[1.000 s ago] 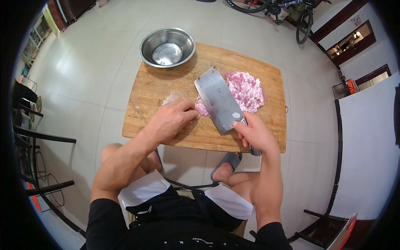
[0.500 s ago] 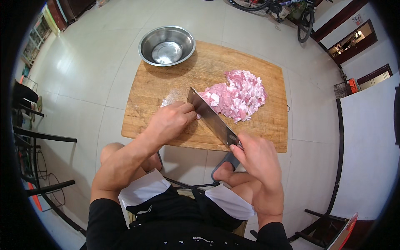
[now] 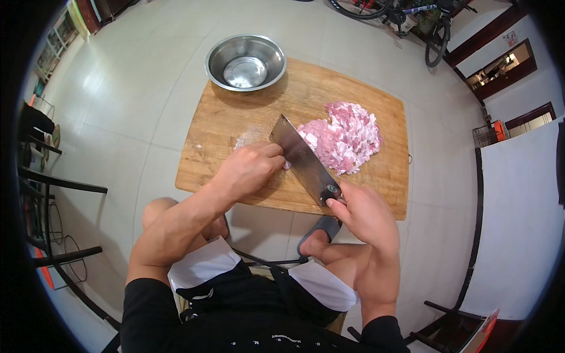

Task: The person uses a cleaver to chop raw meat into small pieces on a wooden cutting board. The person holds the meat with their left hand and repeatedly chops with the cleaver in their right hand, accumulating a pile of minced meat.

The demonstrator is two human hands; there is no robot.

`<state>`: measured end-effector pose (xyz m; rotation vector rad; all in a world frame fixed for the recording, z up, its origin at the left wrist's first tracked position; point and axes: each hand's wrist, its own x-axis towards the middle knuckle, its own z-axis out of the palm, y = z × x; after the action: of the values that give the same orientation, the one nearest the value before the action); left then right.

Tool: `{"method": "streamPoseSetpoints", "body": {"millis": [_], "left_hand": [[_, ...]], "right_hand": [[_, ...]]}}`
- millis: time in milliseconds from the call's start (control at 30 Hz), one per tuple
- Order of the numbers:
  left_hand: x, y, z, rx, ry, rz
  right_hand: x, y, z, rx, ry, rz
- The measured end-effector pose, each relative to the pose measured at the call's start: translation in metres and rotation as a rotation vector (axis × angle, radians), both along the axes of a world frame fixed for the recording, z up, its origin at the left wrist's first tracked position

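Observation:
My right hand (image 3: 366, 210) grips the handle of a cleaver (image 3: 303, 160), whose broad blade slants up and to the left over a wooden cutting board (image 3: 220, 120). With fingers curled, my left hand (image 3: 252, 169) presses a small piece of pink meat (image 3: 286, 165) against the board beside the blade; most of that piece is hidden under the fingers. Right of the blade lies a heap of chopped pink and white meat (image 3: 351, 138). Near the far left corner of the board stands a steel bowl (image 3: 246, 69) with nothing in it.
The board sits just beyond my knees over a tiled floor (image 3: 132, 112). A bicycle (image 3: 406, 17) stands at the far right. Black chair legs (image 3: 65, 182) are on the left, and a white-topped table (image 3: 521, 217) is on the right.
The cleaver's blade has lifted and turned to show more of its flat side. My left hand has shifted slightly right. The view has moved a little, shifting the board and bowl.

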<state>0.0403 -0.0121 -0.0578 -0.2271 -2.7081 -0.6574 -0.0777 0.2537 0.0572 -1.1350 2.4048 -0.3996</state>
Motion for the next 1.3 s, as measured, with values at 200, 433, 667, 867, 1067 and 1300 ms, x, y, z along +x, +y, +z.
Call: {"method": "streamPoseSetpoints", "body": {"millis": [200,433,667,867,1067,1300], "left_hand": [[0.001,-0.001,0.003,0.007,-0.039,-0.003],[-0.002,-0.001,0.001,-0.021,-0.024,-0.027],[-0.004,0.001,0.004,-0.035,-0.024,-0.018],[-0.003,0.001,0.001,0.018,0.040,0.030],[0.007,-0.005,0.008,-0.103,-0.009,0.008],[0.005,0.002,0.002,-0.142,0.004,0.008]], "right_hand": [[0.001,-0.015,-0.008,-0.005,-0.027,-0.029],[-0.017,-0.056,-0.046,-0.187,-0.052,-0.061],[-0.062,-0.042,-0.058,-0.252,-0.684,-0.346],[-0.049,-0.016,-0.027,-0.228,-0.509,-0.349],[-0.006,0.001,-0.010,-0.205,0.101,-0.102],[0.022,0.001,-0.001,-0.053,0.181,-0.039]]}}
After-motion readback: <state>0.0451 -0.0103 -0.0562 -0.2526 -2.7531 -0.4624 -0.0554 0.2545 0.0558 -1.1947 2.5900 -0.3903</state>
